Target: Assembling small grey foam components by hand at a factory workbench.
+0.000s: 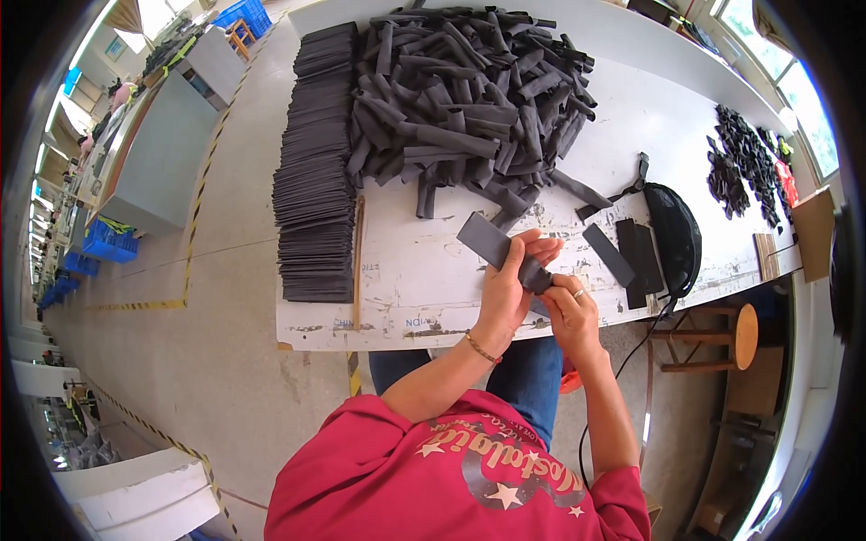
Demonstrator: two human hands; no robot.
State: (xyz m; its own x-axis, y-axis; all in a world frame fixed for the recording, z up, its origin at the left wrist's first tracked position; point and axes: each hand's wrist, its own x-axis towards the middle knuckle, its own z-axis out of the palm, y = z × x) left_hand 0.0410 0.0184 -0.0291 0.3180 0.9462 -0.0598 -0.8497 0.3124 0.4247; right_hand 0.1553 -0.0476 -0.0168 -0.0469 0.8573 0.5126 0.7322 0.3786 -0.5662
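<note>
A dark grey fabric strip stretches between both my hands above the front of the white table. My left hand is closed around its middle, thumb on top, and the flat end sticks out to the upper left. At the strip's other end, my right hand pinches the curled part close beside the left fingers. Beyond my hands lies a big heap of dark rolled fabric tubes. To its left stands a long row of flat stacked dark strips, with a thin wooden stick along its edge.
A black pouch with a cord lies on the right, next to flat dark pieces. Another dark pile sits at the far right. Below the table edge is a wooden stool. Blue crates stand on the left.
</note>
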